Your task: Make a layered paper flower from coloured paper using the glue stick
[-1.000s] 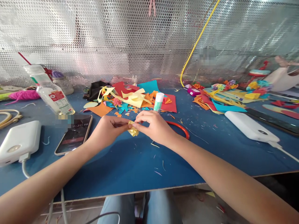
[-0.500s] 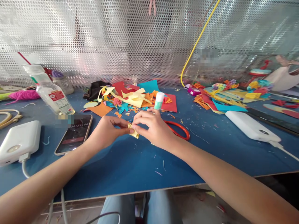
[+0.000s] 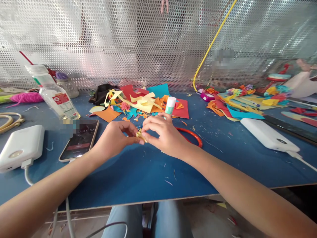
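both the left hand (image 3: 114, 138) and right hand (image 3: 165, 136) pinch a small yellow paper piece (image 3: 140, 135), partly rolled and not yet glued; the glue stick (image 3: 170, 106) stands just beyond the right hand.

bare blue table (image 3: 138, 175) is lying open in front of the hands, giving free passage toward the near edge. behind them a glue stick (image 3: 170, 105) and paper scraps (image 3: 138, 102) are crowding the way (red scissors (image 3: 192, 135) just right), a phone (image 3: 79, 139) blocking left.
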`<state>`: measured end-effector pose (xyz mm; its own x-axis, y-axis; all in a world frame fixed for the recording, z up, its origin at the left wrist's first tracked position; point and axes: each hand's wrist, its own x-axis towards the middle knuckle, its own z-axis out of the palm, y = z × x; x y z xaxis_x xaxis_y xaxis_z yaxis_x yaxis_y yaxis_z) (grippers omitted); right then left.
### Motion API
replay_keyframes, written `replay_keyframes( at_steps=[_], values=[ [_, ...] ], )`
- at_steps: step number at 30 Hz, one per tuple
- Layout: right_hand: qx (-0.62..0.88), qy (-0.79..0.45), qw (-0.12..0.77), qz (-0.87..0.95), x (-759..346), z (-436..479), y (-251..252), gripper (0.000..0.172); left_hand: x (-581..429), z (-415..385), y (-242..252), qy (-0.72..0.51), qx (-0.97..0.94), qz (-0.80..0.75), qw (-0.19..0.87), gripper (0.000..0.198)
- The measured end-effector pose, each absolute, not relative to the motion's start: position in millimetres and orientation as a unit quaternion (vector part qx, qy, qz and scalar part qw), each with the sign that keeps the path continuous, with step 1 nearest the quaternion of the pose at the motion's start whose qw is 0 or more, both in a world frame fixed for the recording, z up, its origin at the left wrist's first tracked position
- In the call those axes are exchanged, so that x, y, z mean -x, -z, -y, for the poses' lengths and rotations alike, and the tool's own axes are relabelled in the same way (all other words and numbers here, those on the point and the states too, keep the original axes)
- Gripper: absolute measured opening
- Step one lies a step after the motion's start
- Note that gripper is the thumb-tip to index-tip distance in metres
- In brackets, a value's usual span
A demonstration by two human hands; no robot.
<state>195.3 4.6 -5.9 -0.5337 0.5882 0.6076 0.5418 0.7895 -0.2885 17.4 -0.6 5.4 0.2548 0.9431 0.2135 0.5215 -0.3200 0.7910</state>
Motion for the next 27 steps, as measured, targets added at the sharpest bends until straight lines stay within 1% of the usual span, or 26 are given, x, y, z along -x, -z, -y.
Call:
replay_keyframes(
  at_steps=[4,9,13,16,18,21,24,27],
  values=[
    [0.32,-0.061,0.373,0.869,-193,-4,5,0.009,-19,1,-3,-0.383,-0.74,-0.484,0.267,0.025],
    [0.328,-0.096,0.411,0.845,-196,-10,6,0.008,-18,5,-8,-0.379,-0.763,-0.467,0.235,0.017],
    [0.327,-0.085,0.42,0.842,-198,-13,7,0.008,-16,5,-13,-0.366,-0.758,-0.473,0.259,0.02],
    [0.33,-0.064,0.402,0.852,-197,-12,8,0.008,-15,2,-12,-0.362,-0.734,-0.485,0.308,0.024],
    [0.329,-0.05,0.391,0.858,-196,-11,10,0.01,-16,0,-8,-0.351,-0.728,-0.494,0.32,0.028],
    [0.328,-0.032,0.402,0.854,-195,-12,11,0.009,-16,-1,-3,-0.35,-0.74,-0.5,0.282,0.024],
    [0.337,-0.01,0.41,0.847,-197,-13,10,0.003,-16,-1,-1,-0.378,-0.754,-0.484,0.234,0.019],
    [0.343,0.017,0.4,0.85,-199,-13,6,0.007,-16,1,-2,-0.388,-0.766,-0.468,0.209,0.018]
  ],
)
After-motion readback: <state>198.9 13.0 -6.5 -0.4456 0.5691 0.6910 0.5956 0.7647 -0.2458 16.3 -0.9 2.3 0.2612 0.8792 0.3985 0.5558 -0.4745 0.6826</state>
